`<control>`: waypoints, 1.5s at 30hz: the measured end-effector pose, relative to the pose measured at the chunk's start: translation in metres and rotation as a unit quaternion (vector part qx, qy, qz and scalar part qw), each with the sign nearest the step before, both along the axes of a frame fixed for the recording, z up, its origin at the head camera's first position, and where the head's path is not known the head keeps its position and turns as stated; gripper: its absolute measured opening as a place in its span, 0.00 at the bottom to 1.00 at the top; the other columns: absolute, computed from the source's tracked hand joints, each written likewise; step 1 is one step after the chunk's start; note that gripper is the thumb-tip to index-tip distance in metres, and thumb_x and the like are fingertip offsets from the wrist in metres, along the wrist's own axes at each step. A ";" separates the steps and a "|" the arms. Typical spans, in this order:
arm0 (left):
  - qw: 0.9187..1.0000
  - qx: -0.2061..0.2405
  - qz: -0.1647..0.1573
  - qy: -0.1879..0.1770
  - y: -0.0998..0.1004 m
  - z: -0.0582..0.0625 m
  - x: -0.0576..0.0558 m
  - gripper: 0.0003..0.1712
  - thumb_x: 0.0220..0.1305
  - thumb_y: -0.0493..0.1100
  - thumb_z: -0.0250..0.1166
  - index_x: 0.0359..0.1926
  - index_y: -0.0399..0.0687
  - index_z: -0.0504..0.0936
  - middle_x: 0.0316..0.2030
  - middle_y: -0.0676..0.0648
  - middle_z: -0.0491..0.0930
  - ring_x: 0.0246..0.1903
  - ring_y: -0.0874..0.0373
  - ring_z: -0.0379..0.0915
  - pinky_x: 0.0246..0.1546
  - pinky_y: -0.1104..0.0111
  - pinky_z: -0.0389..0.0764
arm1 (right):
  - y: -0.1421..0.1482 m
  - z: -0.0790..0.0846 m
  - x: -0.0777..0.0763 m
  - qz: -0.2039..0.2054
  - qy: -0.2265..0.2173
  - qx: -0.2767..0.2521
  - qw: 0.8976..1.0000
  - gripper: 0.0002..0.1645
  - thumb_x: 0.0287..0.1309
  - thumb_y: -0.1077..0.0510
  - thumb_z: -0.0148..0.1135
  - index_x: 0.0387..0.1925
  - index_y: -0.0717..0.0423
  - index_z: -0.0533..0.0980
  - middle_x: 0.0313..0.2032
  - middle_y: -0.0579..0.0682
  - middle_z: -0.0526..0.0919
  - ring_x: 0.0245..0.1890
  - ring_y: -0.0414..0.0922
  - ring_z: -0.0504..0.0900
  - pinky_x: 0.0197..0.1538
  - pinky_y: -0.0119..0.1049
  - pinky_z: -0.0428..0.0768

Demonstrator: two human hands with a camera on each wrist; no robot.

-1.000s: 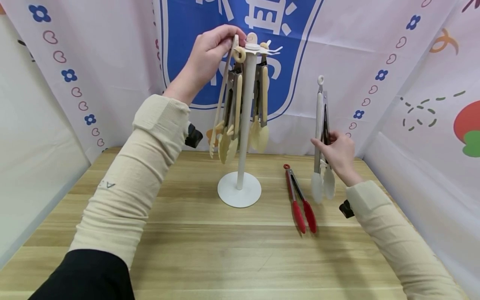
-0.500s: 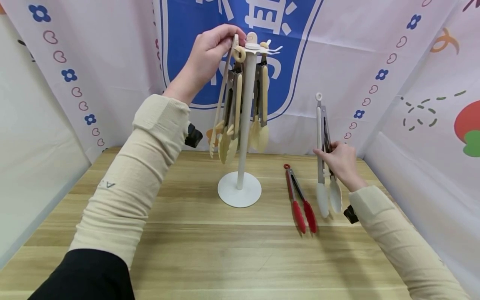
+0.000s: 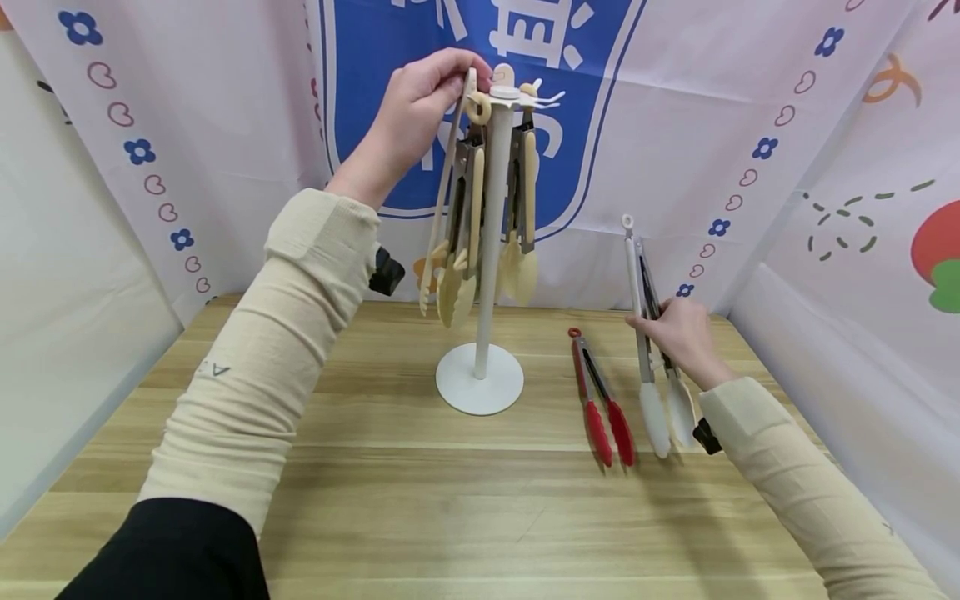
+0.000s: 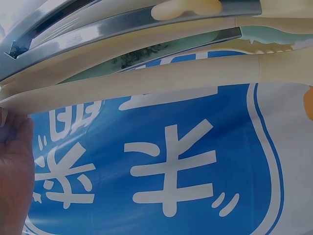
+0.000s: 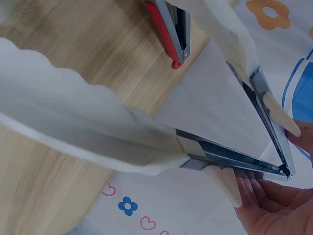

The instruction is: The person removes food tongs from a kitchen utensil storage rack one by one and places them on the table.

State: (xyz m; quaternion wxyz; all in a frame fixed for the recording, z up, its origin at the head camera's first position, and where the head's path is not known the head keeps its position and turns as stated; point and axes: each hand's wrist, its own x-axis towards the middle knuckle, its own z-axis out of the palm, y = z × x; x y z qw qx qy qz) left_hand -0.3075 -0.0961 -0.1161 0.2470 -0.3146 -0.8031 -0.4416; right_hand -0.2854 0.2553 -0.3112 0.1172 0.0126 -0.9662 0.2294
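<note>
- White stand, hung with beige tongs, on tabletop; red tongs lie just left of white tongs.
- Left hand: fingers curled round beige tongs' top end.
- Right hand: grips white tongs, arms spread, tilted; tip contact with tabletop unclear.
- Versus 1.0 s ago: white tongs lower, more tilted; left hand unmoved.
- Right wrist view alone resolves white tongs' scalloped edge.

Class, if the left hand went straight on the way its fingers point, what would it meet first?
Probably the white stand's top, just beyond the left hand; depth is unclear, so they may already touch.
</note>
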 end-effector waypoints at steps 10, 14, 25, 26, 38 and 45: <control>1.000 -0.006 0.003 0.005 0.000 0.000 0.000 0.18 0.71 0.36 0.39 0.50 0.38 0.73 0.45 0.48 0.74 0.46 0.65 0.66 0.48 0.76 0.67 | 0.002 -0.006 0.002 -0.006 -0.032 0.012 0.999 0.25 0.47 0.44 0.64 0.14 0.56 0.66 0.10 0.47 0.66 0.11 0.42 0.64 0.14 0.34 0.65; 1.000 -0.007 0.003 0.007 -0.001 0.000 0.000 0.18 0.71 0.36 0.39 0.50 0.38 0.73 0.45 0.48 0.74 0.46 0.65 0.66 0.48 0.75 0.67 | 0.003 -0.010 0.003 -0.007 -0.044 0.026 0.999 0.26 0.47 0.43 0.64 0.13 0.55 0.64 0.11 0.46 0.64 0.11 0.41 0.63 0.14 0.33 0.64; 1.000 -0.006 0.005 0.002 -0.001 0.000 0.000 0.18 0.71 0.37 0.39 0.50 0.38 0.73 0.46 0.48 0.74 0.46 0.65 0.66 0.49 0.75 0.67 | 0.008 -0.019 0.003 0.007 -0.085 0.046 0.995 0.27 0.47 0.44 0.64 0.09 0.54 0.64 0.08 0.43 0.61 0.09 0.39 0.61 0.14 0.32 0.64; 1.000 -0.006 0.005 0.003 -0.001 0.000 0.000 0.18 0.71 0.37 0.39 0.50 0.38 0.73 0.46 0.48 0.74 0.46 0.65 0.66 0.49 0.75 0.67 | 0.008 -0.020 0.003 0.009 -0.088 0.045 0.995 0.27 0.47 0.44 0.64 0.09 0.53 0.64 0.08 0.43 0.61 0.09 0.39 0.61 0.14 0.32 0.64; 1.000 -0.011 0.008 0.007 0.000 0.000 0.001 0.18 0.71 0.36 0.38 0.51 0.37 0.73 0.47 0.47 0.74 0.47 0.64 0.66 0.50 0.76 0.66 | 0.010 -0.032 0.005 0.016 -0.129 0.038 0.991 0.27 0.45 0.46 0.66 0.09 0.51 0.61 0.08 0.41 0.57 0.09 0.37 0.58 0.14 0.29 0.62; 1.000 -0.010 0.008 0.005 0.000 0.000 0.001 0.18 0.71 0.36 0.39 0.51 0.37 0.73 0.46 0.47 0.74 0.47 0.64 0.66 0.50 0.75 0.67 | 0.011 -0.036 0.008 0.024 -0.135 0.047 0.989 0.28 0.43 0.47 0.68 0.09 0.51 0.59 0.08 0.41 0.56 0.09 0.37 0.58 0.13 0.28 0.62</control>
